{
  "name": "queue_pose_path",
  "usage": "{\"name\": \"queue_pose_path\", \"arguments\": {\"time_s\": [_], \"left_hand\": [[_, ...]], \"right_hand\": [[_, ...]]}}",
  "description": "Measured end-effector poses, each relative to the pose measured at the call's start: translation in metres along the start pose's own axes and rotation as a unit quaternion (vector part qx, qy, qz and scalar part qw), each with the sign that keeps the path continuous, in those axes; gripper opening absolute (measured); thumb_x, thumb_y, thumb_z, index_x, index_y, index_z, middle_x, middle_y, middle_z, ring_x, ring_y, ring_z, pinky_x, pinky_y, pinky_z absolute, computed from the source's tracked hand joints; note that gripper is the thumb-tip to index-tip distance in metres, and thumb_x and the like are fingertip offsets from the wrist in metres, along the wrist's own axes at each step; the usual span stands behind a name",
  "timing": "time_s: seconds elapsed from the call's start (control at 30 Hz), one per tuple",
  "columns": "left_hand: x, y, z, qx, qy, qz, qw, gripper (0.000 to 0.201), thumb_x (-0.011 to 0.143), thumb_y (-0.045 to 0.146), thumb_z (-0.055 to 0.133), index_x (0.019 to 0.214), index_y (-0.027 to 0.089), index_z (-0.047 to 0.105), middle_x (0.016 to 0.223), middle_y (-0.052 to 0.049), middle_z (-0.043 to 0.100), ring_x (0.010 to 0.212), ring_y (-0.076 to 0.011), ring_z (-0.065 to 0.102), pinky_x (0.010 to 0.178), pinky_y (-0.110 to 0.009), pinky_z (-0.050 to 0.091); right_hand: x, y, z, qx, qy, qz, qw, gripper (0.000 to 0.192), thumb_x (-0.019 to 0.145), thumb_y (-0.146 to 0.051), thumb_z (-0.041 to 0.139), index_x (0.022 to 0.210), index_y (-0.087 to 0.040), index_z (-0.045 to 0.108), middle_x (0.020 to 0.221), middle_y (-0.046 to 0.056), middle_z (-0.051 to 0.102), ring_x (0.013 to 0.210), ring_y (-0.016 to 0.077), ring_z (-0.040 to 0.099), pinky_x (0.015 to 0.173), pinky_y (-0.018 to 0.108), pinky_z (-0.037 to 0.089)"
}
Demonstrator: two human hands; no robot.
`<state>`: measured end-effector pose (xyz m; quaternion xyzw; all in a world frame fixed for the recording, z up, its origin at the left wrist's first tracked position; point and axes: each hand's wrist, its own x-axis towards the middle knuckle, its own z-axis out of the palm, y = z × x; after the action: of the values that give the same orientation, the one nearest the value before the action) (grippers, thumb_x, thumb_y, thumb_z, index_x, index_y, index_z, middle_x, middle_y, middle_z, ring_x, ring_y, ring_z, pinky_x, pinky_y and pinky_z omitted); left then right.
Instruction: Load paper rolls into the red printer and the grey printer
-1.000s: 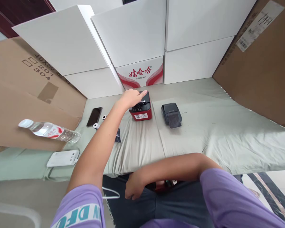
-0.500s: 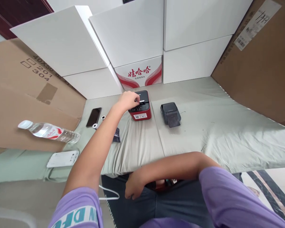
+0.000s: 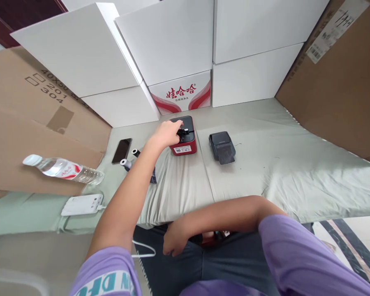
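Red device, single, apparently two rolls

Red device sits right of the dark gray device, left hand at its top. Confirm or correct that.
Wrong side: the head view shows the red device sitting left of the dark gray device, with the left hand at its top.
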<state>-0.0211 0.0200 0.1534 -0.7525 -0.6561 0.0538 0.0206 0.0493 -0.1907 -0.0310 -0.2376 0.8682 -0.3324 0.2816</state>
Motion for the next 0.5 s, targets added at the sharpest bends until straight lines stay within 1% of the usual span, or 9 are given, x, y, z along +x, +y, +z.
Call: {"name": "queue_pose_path", "arguments": {"time_s": [0.07, 0.13, 0.2, 0.3, 0.37, 0.4, 0.43, 0.47, 0.5], "left_hand": [[0.002, 0.0, 0.005, -0.018, 0.006, -0.015, 1.0, 0.059, 0.08, 0.015, 0.064, 0.138, 0.022, 0.058, 0.124, -0.012, 0.074, 0.117, -0.0324, 0.067, 0.094, -0.037, 0.052], [0.005, -0.003, 0.012, -0.029, 0.011, -0.031, 0.999, 0.055, 0.078, 0.015, 0.066, 0.133, 0.022, 0.061, 0.119, -0.013, 0.075, 0.113, -0.0339, 0.068, 0.093, -0.038, 0.053], [0.009, -0.007, 0.017, -0.034, 0.016, -0.041, 0.998, 0.049, 0.077, 0.017, 0.067, 0.125, 0.023, 0.065, 0.115, -0.013, 0.076, 0.11, -0.0353, 0.069, 0.09, -0.04, 0.054], [0.01, -0.013, 0.022, -0.047, 0.019, -0.041, 0.998, 0.043, 0.077, 0.018, 0.067, 0.12, 0.025, 0.067, 0.114, -0.013, 0.076, 0.111, -0.0351, 0.069, 0.087, -0.04, 0.055], [0.009, -0.014, 0.022, -0.049, 0.018, -0.043, 0.998, 0.042, 0.078, 0.019, 0.066, 0.12, 0.026, 0.067, 0.116, -0.012, 0.076, 0.111, -0.0346, 0.069, 0.087, -0.04, 0.055], [0.009, -0.012, 0.021, -0.044, 0.019, -0.044, 0.998, 0.042, 0.079, 0.02, 0.065, 0.12, 0.025, 0.067, 0.116, -0.013, 0.076, 0.111, -0.0349, 0.07, 0.087, -0.041, 0.055], [0.009, -0.01, 0.019, -0.038, 0.02, -0.042, 0.998, 0.041, 0.079, 0.02, 0.065, 0.12, 0.024, 0.068, 0.117, -0.014, 0.076, 0.111, -0.0353, 0.07, 0.087, -0.041, 0.055], [0.009, -0.008, 0.018, -0.03, 0.02, -0.039, 0.999, 0.04, 0.08, 0.021, 0.065, 0.12, 0.023, 0.068, 0.117, -0.015, 0.076, 0.111, -0.0357, 0.07, 0.087, -0.041, 0.055], [0.01, -0.005, 0.016, -0.021, 0.019, -0.036, 0.999, 0.04, 0.079, 0.022, 0.066, 0.119, 0.022, 0.069, 0.116, -0.017, 0.076, 0.112, -0.0361, 0.07, 0.088, -0.042, 0.055]], "right_hand": [[-0.001, 0.0, 0.001, -0.014, -0.009, 0.008, 1.0, 0.045, 0.087, -0.012, 0.073, 0.058, -0.025, 0.04, 0.061, -0.002, 0.052, 0.078, 0.0231, 0.065, 0.078, 0.035, 0.048], [-0.001, 0.0, 0.001, -0.017, -0.008, 0.018, 1.0, 0.045, 0.088, -0.012, 0.072, 0.059, -0.025, 0.04, 0.063, -0.001, 0.054, 0.081, 0.0236, 0.066, 0.08, 0.035, 0.049], [-0.001, -0.002, 0.0, 0.001, 0.013, 0.009, 1.0, 0.038, 0.088, -0.012, 0.072, 0.062, -0.024, 0.046, 0.066, -0.001, 0.058, 0.079, 0.0223, 0.066, 0.079, 0.033, 0.048], [-0.008, -0.01, -0.009, 0.037, 0.063, -0.048, 0.996, 0.02, 0.088, -0.011, 0.071, 0.074, -0.02, 0.06, 0.075, 0.001, 0.068, 0.077, 0.0196, 0.067, 0.075, 0.028, 0.048], [-0.024, -0.019, -0.02, 0.048, 0.097, -0.094, 0.99, 0.005, 0.093, -0.015, 0.066, 0.088, -0.017, 0.067, 0.087, 0.005, 0.073, 0.082, 0.018, 0.069, 0.076, 0.025, 0.048], [-0.036, -0.024, -0.027, 0.048, 0.12, -0.109, 0.986, 0.007, 0.096, -0.018, 0.062, 0.095, -0.015, 0.068, 0.092, 0.007, 0.075, 0.085, 0.0172, 0.07, 0.077, 0.024, 0.048], [-0.052, -0.029, -0.034, 0.042, 0.155, -0.115, 0.98, 0.014, 0.099, -0.02, 0.058, 0.101, -0.013, 0.068, 0.096, 0.008, 0.075, 0.087, 0.0164, 0.07, 0.077, 0.023, 0.047], [-0.072, -0.033, -0.042, 0.029, 0.2, -0.105, 0.974, 0.018, 0.101, -0.023, 0.055, 0.103, -0.012, 0.069, 0.096, 0.009, 0.075, 0.086, 0.0155, 0.069, 0.075, 0.022, 0.047], [-0.094, -0.034, -0.048, 0.006, 0.26, -0.081, 0.962, 0.019, 0.1, -0.022, 0.053, 0.1, -0.013, 0.069, 0.095, 0.007, 0.075, 0.085, 0.0143, 0.068, 0.074, 0.021, 0.045]]}}
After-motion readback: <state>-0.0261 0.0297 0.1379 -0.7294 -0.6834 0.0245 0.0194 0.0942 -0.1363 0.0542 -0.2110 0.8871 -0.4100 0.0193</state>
